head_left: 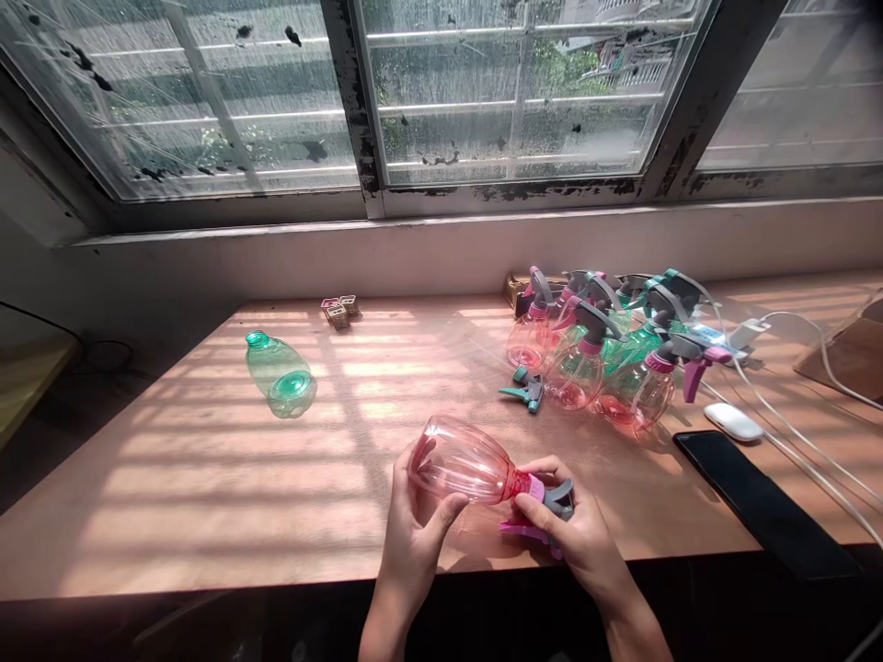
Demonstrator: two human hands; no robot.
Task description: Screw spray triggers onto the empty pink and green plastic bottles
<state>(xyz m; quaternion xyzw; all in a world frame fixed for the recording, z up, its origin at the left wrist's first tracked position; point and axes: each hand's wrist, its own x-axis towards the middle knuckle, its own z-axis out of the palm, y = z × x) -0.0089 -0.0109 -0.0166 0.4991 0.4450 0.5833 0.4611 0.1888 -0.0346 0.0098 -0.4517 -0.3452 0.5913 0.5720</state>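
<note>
A clear pink spray bottle (pixel 469 460) lies tilted on its side between my hands, just above the table's front part. My left hand (pixel 418 519) is wrapped around the bottle's body near its base, thumb along the lower side. At the neck, my right hand (pixel 569 529) grips the pink collar of the grey and pink spray head (pixel 544 501), whose pink trigger points down and left. A green bottle without a spray head (pixel 276 372) stands at the left. A loose teal and grey spray head (pixel 528 391) lies beyond my right hand.
Several pink and green spray bottles (pixel 576 368) stand grouped at the back right. Near them are a black phone (pixel 751 487), a white mouse (pixel 733 422) and white cables (pixel 793 428). Small square pieces (pixel 339 311) lie at the back left, below the window.
</note>
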